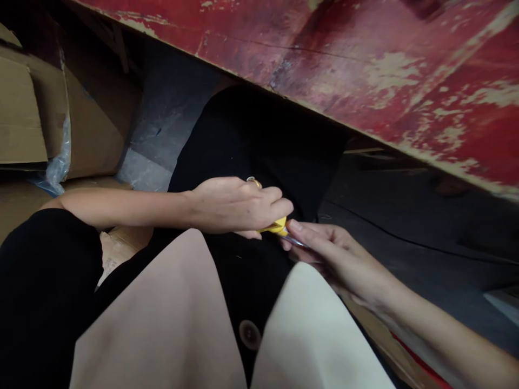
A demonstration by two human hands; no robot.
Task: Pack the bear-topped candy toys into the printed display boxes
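Above my lap, my left hand (pixel 247 202) is closed round a small yellow object (pixel 279 225), its back turned up and a ring on one finger. Most of that object lies hidden under the palm, so its kind is unclear. From its right end comes a narrow shiny piece (pixel 298 241), metallic or clear. My right hand (pixel 324 243) pinches there, thumb on top and fingers curled below, touching both the yellow end and the shiny piece. The two hands almost meet.
A worn red tabletop (pixel 332 75) with peeling paint runs across the top, its edge just beyond my knees. Cardboard boxes (pixel 93 119) with clear plastic wrap (pixel 60 156) stand at left. On the dark floor at right lies a black cable (pixel 389 231).
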